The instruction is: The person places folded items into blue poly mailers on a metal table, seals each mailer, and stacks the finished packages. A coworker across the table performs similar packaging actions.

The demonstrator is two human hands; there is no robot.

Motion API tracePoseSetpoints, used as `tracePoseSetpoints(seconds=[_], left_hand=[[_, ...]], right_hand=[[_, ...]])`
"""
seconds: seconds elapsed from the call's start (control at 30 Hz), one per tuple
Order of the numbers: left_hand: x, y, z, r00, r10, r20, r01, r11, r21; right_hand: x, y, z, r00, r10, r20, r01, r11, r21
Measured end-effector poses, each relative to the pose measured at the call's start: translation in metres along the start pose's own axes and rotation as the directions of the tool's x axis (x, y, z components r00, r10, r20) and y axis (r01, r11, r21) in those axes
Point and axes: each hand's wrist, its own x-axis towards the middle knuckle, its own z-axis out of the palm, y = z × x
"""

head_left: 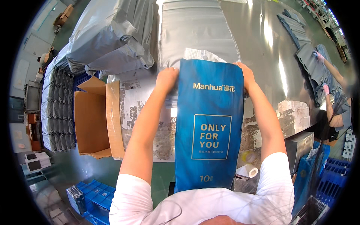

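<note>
A long blue plastic bag point(209, 101) with pale printing and a square outline hangs upright before my chest. My left hand point(167, 78) is closed at its upper left edge, with the fingertips hidden behind the bag. At the upper right corner, my right hand point(246, 76) grips the blue plastic, thumb at the edge. A white embossed sheet with grey marks point(198, 54) shows above the bag's top edge; whether it sits inside or behind the bag I cannot tell. Beyond it, a stack of silvery-grey plastic sheets point(195, 26) lies on the metal table point(258, 41).
An open cardboard box point(91, 122) stands at the table's left side. Behind it are grey-wrapped stacks point(108, 37). Blue crates point(98, 197) sit low left. A white roll point(252, 171) lies near my right elbow. At right, a co-worker's gloved hands point(322, 73) handle grey bags point(309, 63).
</note>
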Motion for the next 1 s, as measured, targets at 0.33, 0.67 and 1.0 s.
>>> tracePoseSetpoints(seconds=[0.33, 0.67, 1.0], left_hand=[[-0.014, 0.018, -0.058, 0.802, -0.129, -0.583, -0.269, 0.794, -0.546], [-0.07, 0.028, -0.008, 0.89, -0.323, 0.321, 0.437, 0.805, -0.401], [-0.353, 0.112, -0.052, 0.727, 0.133, 0.674, 0.512, 0.55, -0.66]], right_hand=[[-0.023, 0.004, 0.014, 0.698, -0.157, -0.698, 0.234, 0.972, 0.015], [-0.092, -0.008, 0.018, 0.938, 0.34, 0.071, -0.315, 0.918, -0.241], [-0.346, -0.037, 0.037, 0.606, 0.01, 0.796, 0.001, 1.0, -0.014]])
